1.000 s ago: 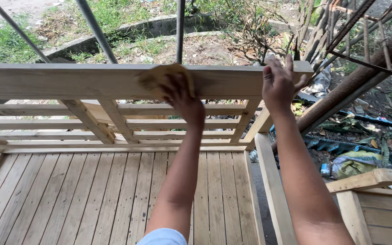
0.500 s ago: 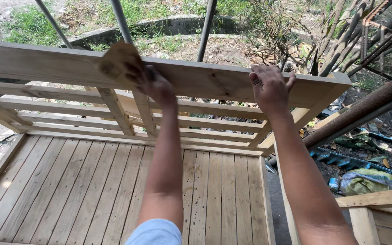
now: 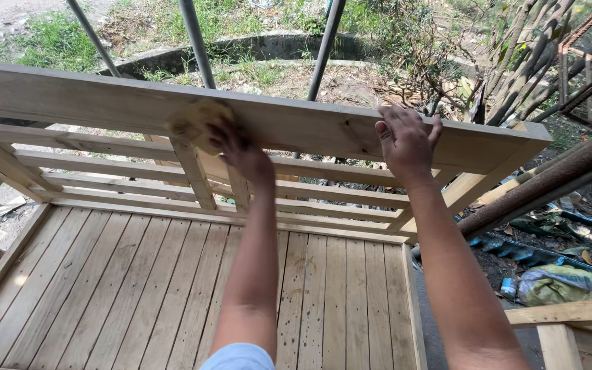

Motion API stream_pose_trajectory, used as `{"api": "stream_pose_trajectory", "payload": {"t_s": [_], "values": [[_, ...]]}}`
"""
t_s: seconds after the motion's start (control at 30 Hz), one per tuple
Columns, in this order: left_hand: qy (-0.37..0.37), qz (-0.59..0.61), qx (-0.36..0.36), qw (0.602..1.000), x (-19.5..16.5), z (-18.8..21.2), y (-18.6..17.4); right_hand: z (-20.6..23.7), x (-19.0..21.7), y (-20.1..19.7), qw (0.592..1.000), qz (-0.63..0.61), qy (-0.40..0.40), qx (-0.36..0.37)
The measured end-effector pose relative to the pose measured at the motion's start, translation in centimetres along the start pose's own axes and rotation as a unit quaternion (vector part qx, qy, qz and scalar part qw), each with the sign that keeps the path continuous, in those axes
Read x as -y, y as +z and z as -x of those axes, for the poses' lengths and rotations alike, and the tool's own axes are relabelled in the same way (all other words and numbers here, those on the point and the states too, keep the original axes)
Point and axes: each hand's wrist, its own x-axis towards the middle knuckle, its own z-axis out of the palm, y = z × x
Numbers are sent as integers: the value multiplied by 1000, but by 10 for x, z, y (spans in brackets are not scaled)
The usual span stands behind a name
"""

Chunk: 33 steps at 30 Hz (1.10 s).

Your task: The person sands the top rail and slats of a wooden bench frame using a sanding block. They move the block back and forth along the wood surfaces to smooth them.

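Note:
A pale wooden frame stands in front of me, with a wide top board (image 3: 104, 103) running across the view. My left hand (image 3: 238, 147) presses a tan piece of sandpaper (image 3: 196, 123) against the face of that board, near its middle. My right hand (image 3: 405, 140) lies flat on the same board further right, fingers spread over its upper edge. Below the board are thinner rails and slanted braces (image 3: 193, 175). A slatted plank floor (image 3: 138, 288) fills the lower part of the frame.
Metal poles (image 3: 196, 41) rise behind the frame, with grass and bare ground beyond. A thick brown log (image 3: 549, 181) slants at the right above rubbish and plastic on the ground. Another wooden piece (image 3: 570, 315) sits at the lower right corner.
My left hand has slid the sandpaper along the top board, leftward over the first half second. My right hand stays on the board. The camera view has shifted.

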Motion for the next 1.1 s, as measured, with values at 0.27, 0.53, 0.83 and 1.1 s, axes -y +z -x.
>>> {"api": "stream_pose_trajectory", "payload": {"t_s": [0.27, 0.53, 0.83, 1.1], "values": [[-56, -79, 72, 993, -17, 41, 4, 8, 22, 4, 999, -15, 0, -52], [-53, -80, -10, 995, 7, -49, -19, 2, 31, 0, 998, -3, -26, -51], [-40, -260, -12, 965, 24, -19, -30, 15, 20, -4, 997, -3, -49, -59], [-134, -75, 21, 988, -71, 126, 65, 23, -12, -11, 995, 13, -74, -60]]}}
